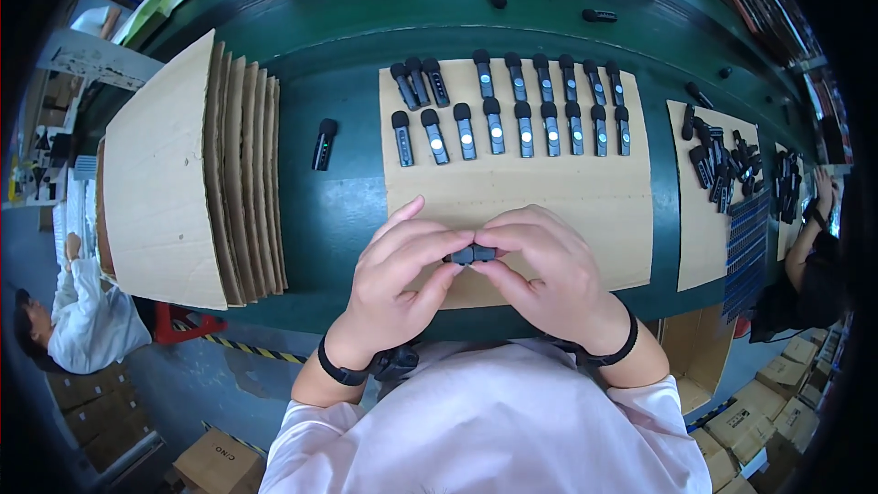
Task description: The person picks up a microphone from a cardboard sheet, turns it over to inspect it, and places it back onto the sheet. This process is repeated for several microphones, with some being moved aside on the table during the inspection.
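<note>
My left hand [400,265] and my right hand [547,263] meet over the near part of a cardboard sheet [512,185]. Thumbs and fingers of both are closed on the ends of one small black microphone [471,254], lying sideways and partly hidden by the fingertips. Beyond them, small black microphones with foam tips stand out in two rows on the sheet, such as one nearby microphone [466,133]; most show a pale round spot. Three more, including a tilted microphone [405,85], lie close together at the far left corner.
On the left leans a stack of cardboard sheets [165,183], with a single microphone [324,144] beside it on the green table [334,210]. Right of my sheet, another cardboard [700,247] bears a heap of microphones [722,160]. Co-workers sit at both sides.
</note>
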Available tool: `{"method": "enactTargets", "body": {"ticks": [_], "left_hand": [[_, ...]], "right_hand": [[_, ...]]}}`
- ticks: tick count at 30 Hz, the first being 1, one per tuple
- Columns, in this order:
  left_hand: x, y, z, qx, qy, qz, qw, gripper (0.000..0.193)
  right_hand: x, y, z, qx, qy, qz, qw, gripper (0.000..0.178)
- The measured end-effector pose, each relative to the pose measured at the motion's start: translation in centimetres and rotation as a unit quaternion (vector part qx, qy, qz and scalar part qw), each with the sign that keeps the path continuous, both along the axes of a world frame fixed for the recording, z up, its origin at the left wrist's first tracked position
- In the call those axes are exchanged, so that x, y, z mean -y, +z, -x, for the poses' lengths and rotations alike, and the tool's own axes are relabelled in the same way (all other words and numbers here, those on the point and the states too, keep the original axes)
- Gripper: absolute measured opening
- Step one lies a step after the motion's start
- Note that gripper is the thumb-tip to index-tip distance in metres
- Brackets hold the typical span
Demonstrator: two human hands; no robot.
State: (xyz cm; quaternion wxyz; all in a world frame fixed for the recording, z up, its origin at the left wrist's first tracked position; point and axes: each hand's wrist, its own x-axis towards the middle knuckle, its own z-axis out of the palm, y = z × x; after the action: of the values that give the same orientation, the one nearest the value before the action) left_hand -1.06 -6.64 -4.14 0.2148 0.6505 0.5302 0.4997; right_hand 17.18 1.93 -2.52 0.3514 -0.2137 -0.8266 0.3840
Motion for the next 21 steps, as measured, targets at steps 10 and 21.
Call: {"method": "enactTargets", "body": {"ticks": [10,21], "left_hand": [[-1.0,-0.5,3.5,-0.252,0.067,-0.029,0.965,0.023],[-0.1,-2.7,3.4,-0.347,-0.018,0.031,0.937,0.022]], "right_hand": [[-2.5,-1.1,2.6,0.086,0.009,-0.097,0.991,0.025],[-0.4,-3.5,2.9,0.294,0.076,-0.198,0.932,0.022]]}}
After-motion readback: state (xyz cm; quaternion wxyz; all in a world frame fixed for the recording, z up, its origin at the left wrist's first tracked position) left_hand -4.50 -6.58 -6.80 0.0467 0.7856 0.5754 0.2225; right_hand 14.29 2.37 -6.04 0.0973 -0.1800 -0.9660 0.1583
